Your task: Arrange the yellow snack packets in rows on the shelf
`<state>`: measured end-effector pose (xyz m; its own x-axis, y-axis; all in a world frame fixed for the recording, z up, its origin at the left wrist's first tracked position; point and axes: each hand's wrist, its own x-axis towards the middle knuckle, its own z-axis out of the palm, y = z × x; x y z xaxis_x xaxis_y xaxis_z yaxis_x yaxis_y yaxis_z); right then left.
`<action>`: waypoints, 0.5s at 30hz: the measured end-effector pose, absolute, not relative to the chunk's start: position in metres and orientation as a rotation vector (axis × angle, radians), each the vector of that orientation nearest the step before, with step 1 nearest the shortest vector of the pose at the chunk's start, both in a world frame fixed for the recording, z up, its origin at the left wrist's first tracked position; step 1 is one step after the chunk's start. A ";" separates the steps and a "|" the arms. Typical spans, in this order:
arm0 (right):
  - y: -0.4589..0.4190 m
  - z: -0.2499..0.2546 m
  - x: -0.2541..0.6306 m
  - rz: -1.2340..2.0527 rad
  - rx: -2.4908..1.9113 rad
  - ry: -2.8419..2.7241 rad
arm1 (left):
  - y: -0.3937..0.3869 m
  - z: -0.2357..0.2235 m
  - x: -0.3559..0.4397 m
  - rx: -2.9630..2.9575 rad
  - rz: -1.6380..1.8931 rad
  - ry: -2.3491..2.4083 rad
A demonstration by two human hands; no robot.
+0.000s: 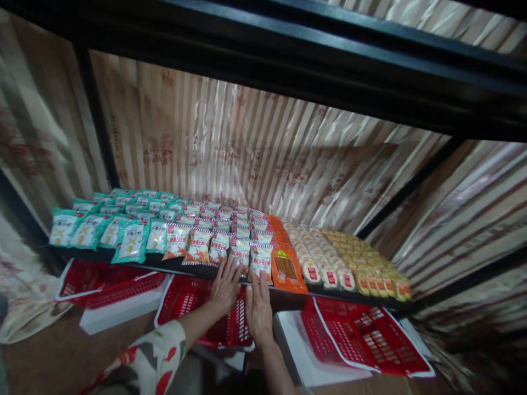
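Observation:
My left hand (225, 286) lies flat with fingers stretched out at the front edge of a black shelf (181, 266), fingertips touching a red-and-white snack packet (240, 253). Close beside it, my right hand (258, 307) is also flat and open, its fingertips reaching another red-and-white packet (261, 259). Neither hand grips anything. Left of these stand rows of green-and-white packets (130, 241). An orange packet (285, 267) lies just right of my right hand, followed by rows of small yellow and pale packets (349, 263).
Red plastic baskets sit below the shelf on white boxes: one at left (107, 282), one under my arms (185, 302), one at right (362, 340). A black shelf frame (329, 60) runs overhead. Striped paper (247, 148) lines the back wall.

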<state>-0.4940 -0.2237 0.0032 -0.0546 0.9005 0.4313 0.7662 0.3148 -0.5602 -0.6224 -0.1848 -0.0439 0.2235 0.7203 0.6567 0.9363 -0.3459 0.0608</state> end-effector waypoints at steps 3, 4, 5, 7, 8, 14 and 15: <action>-0.238 0.006 -0.494 0.215 -1.480 -1.824 | -0.200 -0.034 -0.627 -2.185 -0.851 -1.579; -0.242 0.006 -0.495 0.210 -1.478 -1.814 | -0.206 -0.032 -0.629 -2.192 -0.841 -1.600; -0.246 0.006 -0.497 0.207 -1.476 -1.801 | -0.212 -0.030 -0.632 -2.198 -0.828 -1.622; -0.253 0.004 -0.502 0.206 -1.471 -1.773 | -0.225 -0.028 -0.643 -2.207 -0.796 -1.660; -0.257 0.003 -0.506 0.209 -1.468 -1.760 | -0.231 -0.027 -0.650 -2.209 -0.780 -1.676; -0.268 -0.001 -0.545 0.302 -1.481 -1.727 | -0.249 -0.023 -0.714 -2.138 -0.675 -1.802; -0.268 -0.002 -0.554 0.315 -1.475 -1.729 | -0.248 -0.021 -0.726 -2.122 -0.664 -1.818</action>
